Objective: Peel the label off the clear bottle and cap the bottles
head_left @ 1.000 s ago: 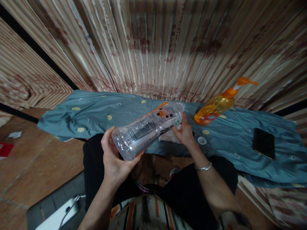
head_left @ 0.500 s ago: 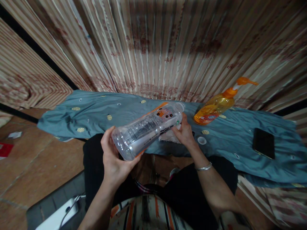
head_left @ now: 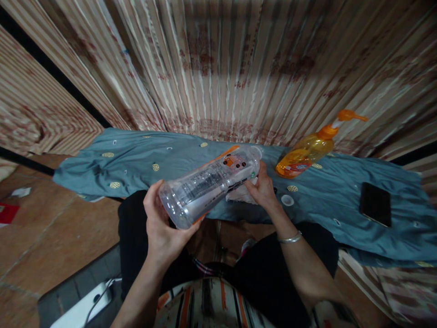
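Nothing moved; the bottle (head_left: 208, 189) partly hides a whitish item (head_left: 241, 195).

readable text: none | clear bottle (head_left: 210, 187): print (head_left: 202, 183) illegible | pump bottle (head_left: 305, 154): label (head_left: 296, 169) blurred

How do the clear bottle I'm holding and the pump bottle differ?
The left hand and right hand hold the clear bottle slanted; the pump bottle stands on the cloth. The clear bottle looks empty; the pump bottle holds amber liquid. Both are see-through and show some orange.
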The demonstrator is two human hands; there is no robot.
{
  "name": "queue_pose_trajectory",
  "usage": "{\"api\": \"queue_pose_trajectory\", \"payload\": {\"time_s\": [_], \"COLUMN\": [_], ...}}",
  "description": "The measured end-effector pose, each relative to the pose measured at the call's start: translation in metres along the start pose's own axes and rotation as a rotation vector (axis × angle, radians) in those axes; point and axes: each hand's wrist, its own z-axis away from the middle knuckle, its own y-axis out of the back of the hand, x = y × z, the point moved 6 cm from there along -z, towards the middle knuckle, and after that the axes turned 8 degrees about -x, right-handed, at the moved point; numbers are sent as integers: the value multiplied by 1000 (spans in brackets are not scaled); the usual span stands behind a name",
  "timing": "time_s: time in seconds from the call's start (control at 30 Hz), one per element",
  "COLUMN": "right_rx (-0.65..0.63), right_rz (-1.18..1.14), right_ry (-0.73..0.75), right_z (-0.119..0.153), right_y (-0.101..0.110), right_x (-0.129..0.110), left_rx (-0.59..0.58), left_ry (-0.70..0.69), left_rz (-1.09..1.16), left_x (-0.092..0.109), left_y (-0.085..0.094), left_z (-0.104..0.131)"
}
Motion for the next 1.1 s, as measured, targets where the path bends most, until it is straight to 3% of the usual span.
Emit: {"api": "queue_pose_trajectory", "payload": {"time_s": [0.13, 0.33, 0.77, 1.1], "right_rx": [-9, -13, 2, 0], "right_rz": [3, 3, -2, 19], "right_ry": [-9, -6, 4, -15], "right_z": [0, 0, 0, 0], "right_y": [0, 0, 0, 0], "right_x": [1, 2, 1, 2], "left_rx": [-5, 18, 0, 0], "left_ry": [-31, 40, -44, -19], "left_rz": [16, 33, 4, 38], "left_x": [3, -2, 4, 1], "left_y": [-1, -1, 0, -1], "left_z": [-1, 0, -1, 0]}}
